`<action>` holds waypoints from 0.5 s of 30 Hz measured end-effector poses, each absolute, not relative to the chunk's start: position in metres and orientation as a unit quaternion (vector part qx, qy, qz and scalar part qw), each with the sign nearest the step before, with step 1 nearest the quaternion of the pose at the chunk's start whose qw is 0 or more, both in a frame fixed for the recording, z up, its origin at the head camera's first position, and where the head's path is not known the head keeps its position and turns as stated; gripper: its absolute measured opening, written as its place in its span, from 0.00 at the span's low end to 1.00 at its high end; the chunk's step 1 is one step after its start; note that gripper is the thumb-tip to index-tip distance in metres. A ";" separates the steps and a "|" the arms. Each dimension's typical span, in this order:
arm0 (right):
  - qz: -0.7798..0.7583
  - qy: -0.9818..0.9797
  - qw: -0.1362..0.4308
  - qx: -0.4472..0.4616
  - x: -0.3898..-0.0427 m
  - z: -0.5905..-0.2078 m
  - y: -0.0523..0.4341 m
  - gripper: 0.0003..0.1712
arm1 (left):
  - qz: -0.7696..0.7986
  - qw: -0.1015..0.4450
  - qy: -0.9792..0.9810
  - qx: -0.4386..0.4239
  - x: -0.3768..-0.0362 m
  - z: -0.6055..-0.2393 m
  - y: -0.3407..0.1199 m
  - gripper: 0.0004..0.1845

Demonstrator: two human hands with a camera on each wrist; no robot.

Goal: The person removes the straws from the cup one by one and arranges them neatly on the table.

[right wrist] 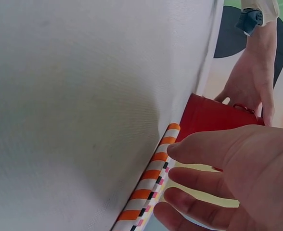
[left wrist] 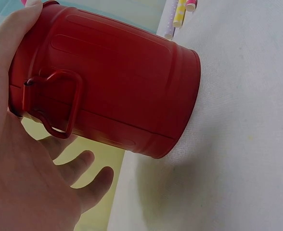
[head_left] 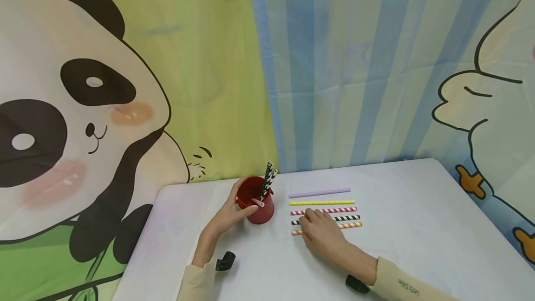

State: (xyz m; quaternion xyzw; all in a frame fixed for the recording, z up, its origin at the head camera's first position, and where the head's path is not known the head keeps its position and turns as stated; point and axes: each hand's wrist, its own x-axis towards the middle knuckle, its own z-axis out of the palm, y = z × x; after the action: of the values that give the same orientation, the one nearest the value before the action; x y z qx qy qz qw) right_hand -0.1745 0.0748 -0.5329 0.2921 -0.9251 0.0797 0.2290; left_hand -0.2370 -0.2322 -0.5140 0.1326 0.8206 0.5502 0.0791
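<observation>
My left hand [head_left: 227,215] holds a red metal bucket [head_left: 261,215] at its rim, thumb on the near side, its other fingers along the left. In the left wrist view the bucket [left wrist: 117,82] shows a wire handle on its side. Two black-and-white paper straws [head_left: 267,181] stand in it, and a pale pink straw [head_left: 258,202] leans at the rim by my thumb. Over a row of straws lies my right hand [head_left: 325,236], its fingertips above the black-striped straw [head_left: 347,218]. In the right wrist view the thumb tip is right at the orange-striped straw [right wrist: 151,174].
Farther back in the row lie a pink-striped straw [head_left: 343,210], a yellow one [head_left: 322,203] and a lilac one [head_left: 319,193], side by side on the white-covered table [head_left: 418,226]. A printed curtain [head_left: 342,68] hangs close behind the table's back edge.
</observation>
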 end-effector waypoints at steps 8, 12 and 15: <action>0.088 -0.933 0.204 0.284 -0.173 -0.528 0.073 0.13 | 0.547 0.080 0.823 0.132 -0.237 -0.515 -0.233 0.49; 0.087 -0.936 0.193 0.281 -0.173 -0.526 0.072 0.13 | 0.544 0.082 0.826 0.128 -0.237 -0.516 -0.233 0.49; 0.100 -0.936 0.188 0.281 -0.174 -0.525 0.071 0.14 | 0.543 0.084 0.826 0.127 -0.237 -0.515 -0.233 0.50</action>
State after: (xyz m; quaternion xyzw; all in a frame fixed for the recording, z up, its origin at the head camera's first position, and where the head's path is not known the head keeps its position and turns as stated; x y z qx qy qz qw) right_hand -0.1741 0.0705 -0.5251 0.2806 -0.9360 0.0999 0.1876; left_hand -0.2373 -0.2332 -0.5146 0.1270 0.8257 0.5432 0.0838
